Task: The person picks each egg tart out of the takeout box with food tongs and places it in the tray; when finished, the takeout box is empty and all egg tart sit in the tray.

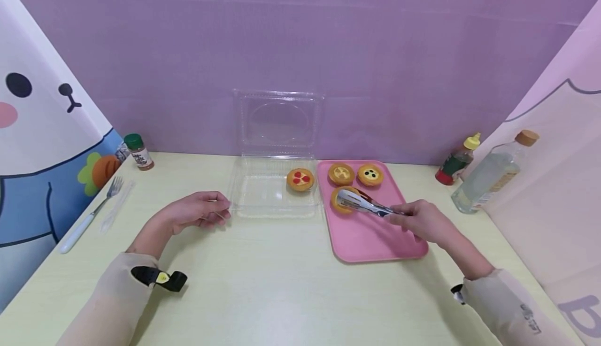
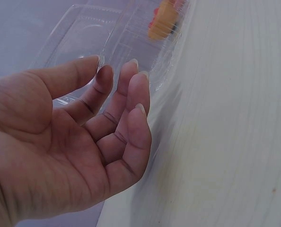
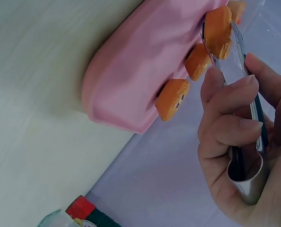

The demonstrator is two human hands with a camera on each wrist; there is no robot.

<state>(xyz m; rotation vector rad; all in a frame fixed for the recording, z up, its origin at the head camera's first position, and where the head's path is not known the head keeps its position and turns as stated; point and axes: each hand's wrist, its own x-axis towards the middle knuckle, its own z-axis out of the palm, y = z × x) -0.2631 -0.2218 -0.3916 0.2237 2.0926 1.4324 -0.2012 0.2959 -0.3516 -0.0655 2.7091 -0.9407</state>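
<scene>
My right hand [image 1: 424, 222] grips metal tongs [image 1: 363, 203], their tips around the sides of a round tart [image 3: 218, 32] at the near left of the pink tray [image 1: 371, 247]. Two more tarts sit behind it on the tray, a plain-topped one [image 1: 340, 174] and one with dark dots [image 1: 370, 175]. My left hand [image 1: 197, 213] is at the near left corner of a clear hinged plastic container [image 1: 255, 189], thumb and index finger pinching its rim. The container's lid [image 1: 281, 124] stands raised at the back. Inside, on the right, lies a tart with red pieces [image 1: 300, 179].
At left lie a fork [image 1: 94, 215] and a clear plastic utensil [image 1: 117, 207], with a green-capped spice jar [image 1: 139, 153] behind. A yellow-tipped sauce bottle [image 1: 457, 160] and a corked clear bottle [image 1: 493, 174] stand right of the tray. A purple backdrop [image 1: 281, 38] closes off the rear.
</scene>
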